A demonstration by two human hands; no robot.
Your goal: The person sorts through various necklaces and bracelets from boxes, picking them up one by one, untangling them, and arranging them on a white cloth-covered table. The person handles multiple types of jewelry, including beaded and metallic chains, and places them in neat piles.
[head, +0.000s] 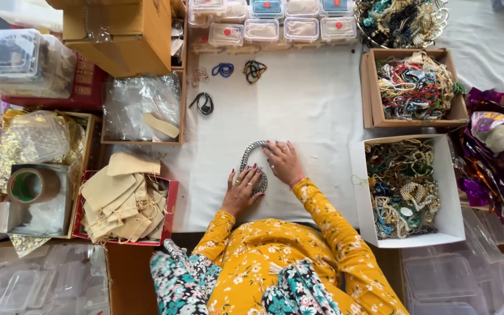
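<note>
Silver beaded necklace (251,160) lies curved on the white cloth-covered table (310,105) — both hands press on it. Left hand (241,189) rests flat, fingers spread, over its lower end; right hand (284,161) lies with fingers extended, tips on its upper arc. White cardboard box of mixed beaded jewellery (403,186) sits just right.

My sleeves are mustard yellow with a small white and orange flower print, reaching to the wrists. A teal, black and white floral scarf drapes over my front. My left hand (241,191) wears rings; my right hand (284,161) has a ring, with a pink band at its wrist.
</note>
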